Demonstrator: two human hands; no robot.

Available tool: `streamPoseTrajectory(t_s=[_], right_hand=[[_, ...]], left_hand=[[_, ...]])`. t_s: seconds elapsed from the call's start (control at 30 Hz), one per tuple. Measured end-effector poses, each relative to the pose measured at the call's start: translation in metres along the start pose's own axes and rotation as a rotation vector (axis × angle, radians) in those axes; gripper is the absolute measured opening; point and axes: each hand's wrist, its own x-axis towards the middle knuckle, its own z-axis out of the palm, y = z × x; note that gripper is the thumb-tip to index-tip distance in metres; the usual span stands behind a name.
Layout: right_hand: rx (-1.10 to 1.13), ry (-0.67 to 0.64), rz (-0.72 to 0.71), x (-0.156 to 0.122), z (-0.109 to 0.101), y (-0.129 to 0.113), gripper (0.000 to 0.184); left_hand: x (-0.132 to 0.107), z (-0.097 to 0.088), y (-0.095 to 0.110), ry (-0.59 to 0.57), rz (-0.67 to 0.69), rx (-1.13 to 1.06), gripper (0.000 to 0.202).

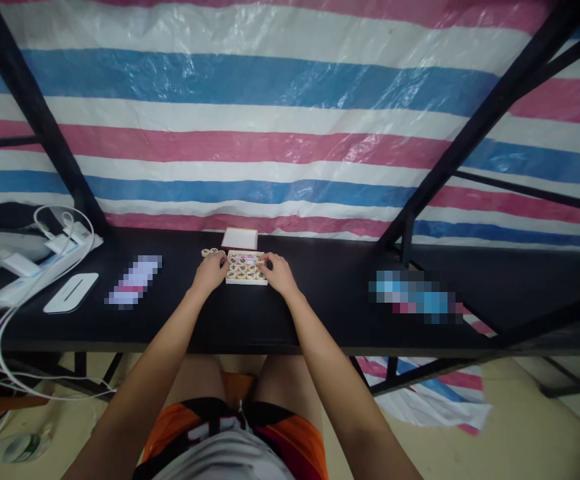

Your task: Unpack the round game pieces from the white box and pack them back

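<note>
A small white box (246, 280) filled with several round wooden game pieces sits on the black table (320, 313). My left hand (211, 270) rests against the box's left side, fingers curled. At the box's right edge my right hand (275, 272) has its fingers bent and pinched on a piece. Two loose round pieces (209, 252) lie just behind my left hand. The box's white lid (240, 238) lies behind the box.
At the table's left end lie white chargers with cables (45, 250) and a flat white device (71, 293). Blurred patches sit on the table at left and right. Black frame bars slant up both sides against a striped tarp (290, 133). A bottle (17, 448) lies on the floor.
</note>
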Motion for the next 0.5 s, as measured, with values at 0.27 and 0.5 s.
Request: streamPoseTrajectory(t_s=[0.27,0.5], right_hand=[[0.020,-0.001,0.029,-0.0005,-0.0016,-0.0057,0.014],[-0.004,-0.048,0.000,-0.0011,0.0017,-0.0059,0.017]], left_hand=[[0.0009,0.0043,-0.0009,-0.064,-0.034,-0.048,0.012],[0.0020,0.0044,-0.0014,-0.069,-0.035,-0.048,0.014]])
